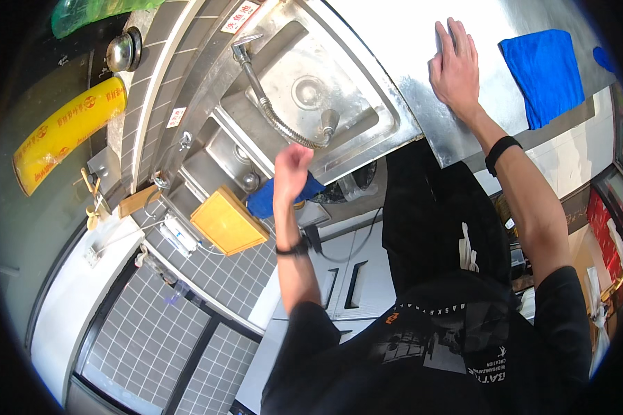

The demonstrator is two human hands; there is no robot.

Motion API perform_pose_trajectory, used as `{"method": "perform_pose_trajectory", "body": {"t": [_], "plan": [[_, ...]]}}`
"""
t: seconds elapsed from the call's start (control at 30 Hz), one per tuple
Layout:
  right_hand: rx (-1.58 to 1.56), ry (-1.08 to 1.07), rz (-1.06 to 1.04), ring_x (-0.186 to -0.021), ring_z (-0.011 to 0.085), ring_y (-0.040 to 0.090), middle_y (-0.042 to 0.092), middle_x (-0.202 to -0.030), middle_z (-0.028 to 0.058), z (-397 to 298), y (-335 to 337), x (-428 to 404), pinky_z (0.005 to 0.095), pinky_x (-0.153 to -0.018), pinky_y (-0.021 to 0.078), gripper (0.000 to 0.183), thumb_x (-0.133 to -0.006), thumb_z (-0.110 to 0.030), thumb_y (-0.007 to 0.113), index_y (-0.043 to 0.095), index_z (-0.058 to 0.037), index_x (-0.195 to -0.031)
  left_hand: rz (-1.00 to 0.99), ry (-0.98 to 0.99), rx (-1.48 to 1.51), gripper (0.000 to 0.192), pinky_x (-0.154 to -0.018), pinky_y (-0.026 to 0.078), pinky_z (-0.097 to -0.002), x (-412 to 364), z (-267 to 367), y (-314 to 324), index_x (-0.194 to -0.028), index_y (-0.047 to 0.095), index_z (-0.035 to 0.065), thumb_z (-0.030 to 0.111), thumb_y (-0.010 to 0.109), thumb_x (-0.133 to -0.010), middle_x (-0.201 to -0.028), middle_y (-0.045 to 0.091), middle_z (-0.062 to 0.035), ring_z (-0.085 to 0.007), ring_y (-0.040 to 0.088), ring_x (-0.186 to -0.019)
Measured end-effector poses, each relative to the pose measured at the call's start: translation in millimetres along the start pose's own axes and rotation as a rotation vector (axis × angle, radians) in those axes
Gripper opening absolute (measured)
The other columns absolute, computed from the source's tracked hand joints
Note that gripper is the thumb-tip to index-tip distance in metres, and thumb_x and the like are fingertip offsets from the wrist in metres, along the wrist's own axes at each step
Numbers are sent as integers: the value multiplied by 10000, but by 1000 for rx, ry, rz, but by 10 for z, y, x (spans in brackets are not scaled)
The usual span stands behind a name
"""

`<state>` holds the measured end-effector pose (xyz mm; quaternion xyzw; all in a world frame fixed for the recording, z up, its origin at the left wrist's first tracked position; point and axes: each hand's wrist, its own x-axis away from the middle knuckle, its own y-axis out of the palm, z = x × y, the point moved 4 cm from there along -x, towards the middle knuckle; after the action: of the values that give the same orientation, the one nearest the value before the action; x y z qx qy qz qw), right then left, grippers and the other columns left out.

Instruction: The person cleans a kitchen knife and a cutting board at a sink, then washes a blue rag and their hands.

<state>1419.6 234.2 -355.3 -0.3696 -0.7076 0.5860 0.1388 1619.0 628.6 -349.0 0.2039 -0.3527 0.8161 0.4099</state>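
Observation:
My left hand (293, 168) hovers near the front rim of the large stainless steel sink (337, 140), close to the flexible metal faucet hose (278, 122). Its fingers look curled and blurred, so whether it touches the hose is unclear. The spray head (330, 120) hangs over the basin. Flat on the steel counter (420, 98) lies my right hand (457, 67), palm down, thumb apart from the fingers. A folded blue cloth (542, 78) rests just right of it. Partly behind my left wrist is another dark blue cloth (262, 199).
A smaller sink (233, 155) adjoins on the left, with a yellow board or lid (228, 220) by it. A yellow printed roll or bag (70, 135) and a metal bowl (120, 52) sit on the ledge. White cabinet doors (363, 259) with black handles stand below.

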Motion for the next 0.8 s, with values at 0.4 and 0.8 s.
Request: {"method": "perform_pose_trajectory", "body": {"t": [0.4, 0.8], "plan": [[1, -12, -16, -1527, 361, 374, 447, -1589, 220, -101, -34, -19, 507, -1285, 254, 590, -958, -178, 559, 490, -41, -1527, 585, 87, -110, 136, -860, 603, -334, 1377, 62, 10, -1066, 742, -35, 43, 735, -955, -991, 782, -132, -200, 748, -947], [-26, -48, -3, -1520, 372, 377, 442, -1587, 230, -132, -13, 18, 519, -1283, 249, 582, -957, -182, 556, 489, -33, -1516, 255, 534, -501, 533, -1208, 227, -463, -1771, 1740, -919, -1351, 706, 163, 558, 516, -1048, -1424, 638, -150, -329, 530, -1349]]}}
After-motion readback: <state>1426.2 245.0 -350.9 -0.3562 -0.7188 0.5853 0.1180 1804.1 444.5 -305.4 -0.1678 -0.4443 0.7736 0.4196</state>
